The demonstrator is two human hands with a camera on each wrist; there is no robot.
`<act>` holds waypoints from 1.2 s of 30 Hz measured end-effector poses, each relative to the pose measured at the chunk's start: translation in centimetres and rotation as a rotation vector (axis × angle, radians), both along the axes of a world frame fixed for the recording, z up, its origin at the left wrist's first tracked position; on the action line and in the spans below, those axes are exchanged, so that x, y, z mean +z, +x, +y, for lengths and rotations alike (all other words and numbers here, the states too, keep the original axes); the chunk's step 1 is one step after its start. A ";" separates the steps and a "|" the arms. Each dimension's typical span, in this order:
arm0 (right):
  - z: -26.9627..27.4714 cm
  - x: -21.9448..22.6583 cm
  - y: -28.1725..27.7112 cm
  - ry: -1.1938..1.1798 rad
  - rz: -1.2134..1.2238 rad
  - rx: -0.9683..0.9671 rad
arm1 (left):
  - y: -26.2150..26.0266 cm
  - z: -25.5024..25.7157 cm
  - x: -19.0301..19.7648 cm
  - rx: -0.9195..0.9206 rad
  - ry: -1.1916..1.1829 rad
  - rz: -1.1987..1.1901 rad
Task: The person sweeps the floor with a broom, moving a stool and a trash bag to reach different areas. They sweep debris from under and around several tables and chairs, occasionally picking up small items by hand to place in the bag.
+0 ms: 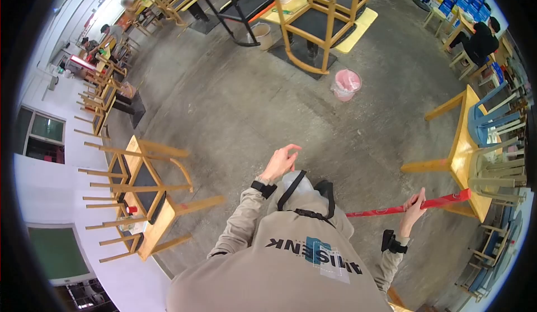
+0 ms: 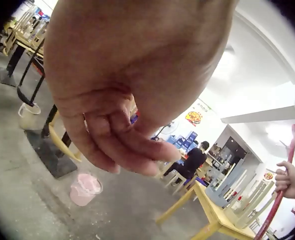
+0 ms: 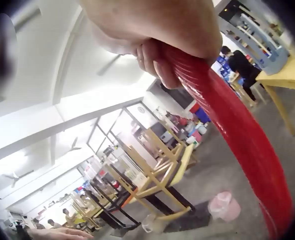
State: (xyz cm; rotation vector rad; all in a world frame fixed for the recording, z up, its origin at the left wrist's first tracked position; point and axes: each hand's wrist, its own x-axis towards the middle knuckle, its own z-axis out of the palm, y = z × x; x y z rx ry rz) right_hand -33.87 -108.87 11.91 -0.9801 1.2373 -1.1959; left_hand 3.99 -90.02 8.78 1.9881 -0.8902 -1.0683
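My right hand (image 1: pixel 413 208) grips a long red pole (image 1: pixel 447 200) held out to the right. The pole runs from near my body to its thicker end by a wooden table. Close up in the right wrist view, the fingers (image 3: pixel 157 65) wrap the shiny, ridged red surface (image 3: pixel 242 135). My left hand (image 1: pixel 278 164) is raised in front of my body with nothing in it. Its fingers hang loosely bent in the left wrist view (image 2: pixel 122 145), where the other hand (image 2: pixel 291 181) and the red pole (image 2: pixel 275 212) show at the right edge.
A pink-lined bucket (image 1: pixel 347 84) stands on the grey floor ahead. Tables with upturned wooden chairs (image 1: pixel 327 24) are at the front and left (image 1: pixel 154 228). A wooden table (image 1: pixel 467 144) bearing stools is at the right. Seated people are farther off, left and right (image 1: pixel 482 42).
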 end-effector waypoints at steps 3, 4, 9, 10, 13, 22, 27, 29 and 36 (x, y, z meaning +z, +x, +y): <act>-5.3 3.0 0.8 -0.043 0.040 0.014 | -1.4 -6.0 -1.4 -0.031 -0.082 -0.002; -7.0 3.8 0.8 -0.059 0.061 0.037 | -1.9 -7.9 -1.9 -0.051 -0.086 0.001; -13.5 6.4 1.7 -0.128 0.087 0.044 | -3.3 -14.4 -2.6 -0.142 -0.188 -0.031; -14.7 6.8 1.9 -0.135 0.092 0.045 | -3.4 -15.7 -2.5 -0.136 -0.207 0.023; -18.4 7.9 3.0 -0.207 0.166 0.079 | -3.1 -19.7 -3.5 -0.178 -0.366 0.098; -31.7 2.3 7.3 -0.307 0.338 0.367 | -1.0 -33.5 -7.2 -0.283 -0.199 0.200; -36.6 2.9 13.4 -0.317 0.549 0.763 | -1.0 -41.5 -4.8 -0.127 -0.158 0.650; -37.4 4.3 15.2 -0.479 0.558 0.887 | -1.9 -44.2 -4.4 -0.163 -0.106 0.550; -40.0 -5.4 16.7 -0.328 0.348 1.262 | -6.2 -47.3 2.1 0.058 -0.256 0.605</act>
